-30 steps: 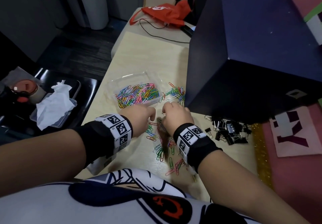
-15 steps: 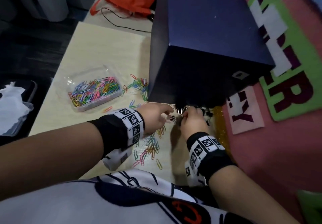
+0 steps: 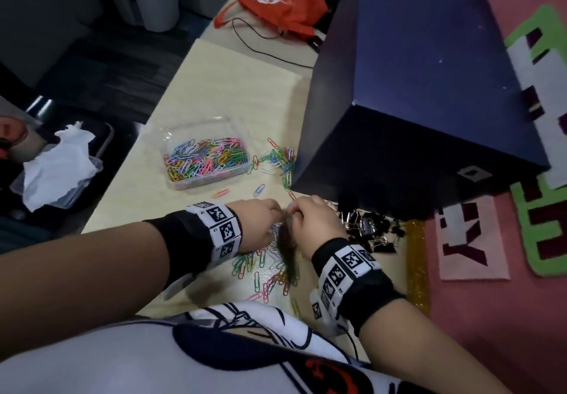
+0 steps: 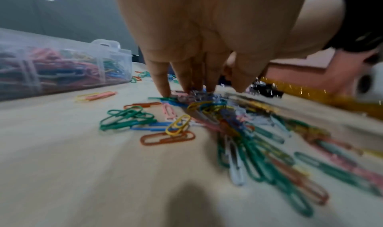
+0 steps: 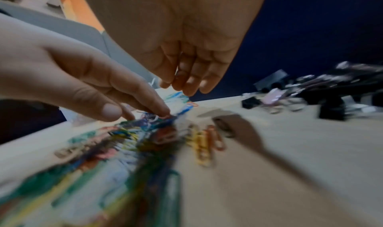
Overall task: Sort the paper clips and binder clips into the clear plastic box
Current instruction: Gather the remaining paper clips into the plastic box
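The clear plastic box point(image 3: 184, 182) stands at the left of the pale table, one part full of coloured paper clips point(image 3: 207, 160); it shows as the clear plastic box point(image 4: 116, 53) in the left wrist view. More paper clips point(image 3: 267, 271) lie loose under both hands. Black binder clips point(image 3: 372, 229) are heaped to the right. My left hand point(image 3: 280, 212) has its fingertips point(image 4: 164, 93) down on the clip pile point(image 4: 207, 104), thumb apart. My right hand point(image 3: 294, 209) hovers just above the table, its fingers point(image 5: 192, 76) loosely curled with nothing in them.
A big dark blue box point(image 3: 414, 102) overhangs the table behind the hands. A second scatter of clips point(image 3: 279, 160) lies between it and the plastic box. A red bag point(image 3: 282, 10) and a cable are far back. A tissue-filled tray point(image 3: 58, 166) sits off the left edge, pink felt point(image 3: 491, 317) right.
Half a second ago both hands were at the binder clips under the dark box's edge. They have come back left onto the loose paper clips. The head view has swung as well.
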Demonstrator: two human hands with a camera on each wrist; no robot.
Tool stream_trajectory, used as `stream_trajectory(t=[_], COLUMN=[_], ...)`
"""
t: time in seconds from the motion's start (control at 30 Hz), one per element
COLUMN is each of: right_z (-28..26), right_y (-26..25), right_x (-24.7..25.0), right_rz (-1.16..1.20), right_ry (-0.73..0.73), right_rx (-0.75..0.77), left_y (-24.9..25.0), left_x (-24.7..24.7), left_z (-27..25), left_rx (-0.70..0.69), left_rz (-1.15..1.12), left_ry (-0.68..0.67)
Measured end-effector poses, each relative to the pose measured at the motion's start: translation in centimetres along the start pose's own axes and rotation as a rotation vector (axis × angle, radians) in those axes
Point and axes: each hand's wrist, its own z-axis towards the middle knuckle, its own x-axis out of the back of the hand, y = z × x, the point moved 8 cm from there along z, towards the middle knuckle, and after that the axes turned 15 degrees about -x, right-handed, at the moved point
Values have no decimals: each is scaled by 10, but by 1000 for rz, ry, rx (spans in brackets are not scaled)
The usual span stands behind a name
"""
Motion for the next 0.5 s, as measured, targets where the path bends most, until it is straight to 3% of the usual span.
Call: stream_trajectory(t=[0.1,0.23,0.33,0.5], right_z=[15,40,65,103], right_y=[-34,-69,-80,-80], right_x=[-4,-7,-8,-17], right_rz=[59,73,97,117], right_ry=[-48,-24,9,40], right_rx=[40,76,10,-202], left_y=[-4,-43,-75,-103], left_x=[22,59,68,64], left_z=[-16,-53,-79,-99], left_rx=[-2,232,399,441], left_rz=[60,203,226,274], left_ry=[114,276,278,199])
